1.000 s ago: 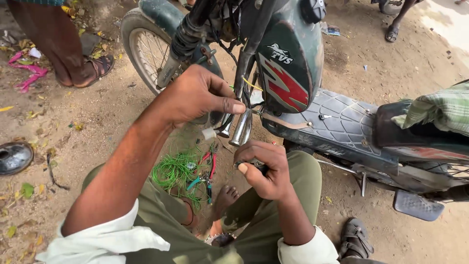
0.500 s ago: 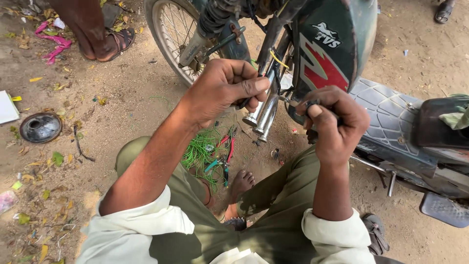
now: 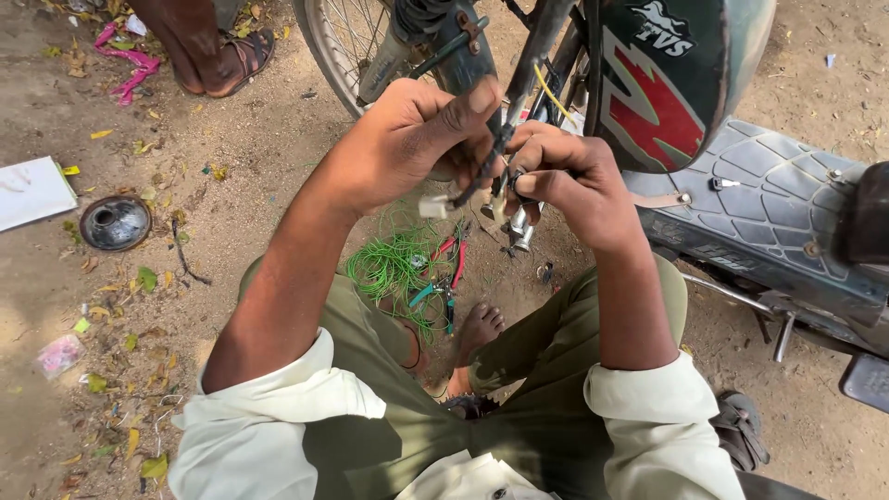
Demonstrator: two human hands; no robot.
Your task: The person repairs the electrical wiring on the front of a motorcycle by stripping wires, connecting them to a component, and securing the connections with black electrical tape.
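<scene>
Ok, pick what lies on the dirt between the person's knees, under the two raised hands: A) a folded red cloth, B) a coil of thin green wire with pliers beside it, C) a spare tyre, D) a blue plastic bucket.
B: a tangled coil of thin green wire lies on the ground below the left hand and right hand, with red-handled and teal-handled pliers against it.

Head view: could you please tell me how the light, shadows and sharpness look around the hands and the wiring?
Head view: soft, even daylight with no hard shadows on the dirt ground; the left hand and right hand are sharp, as is the white connector on the dark wire; a mild sheen lies on the green body panel; the coil of green wire stays clear; wide-angle bending shows towards the edges.
</scene>
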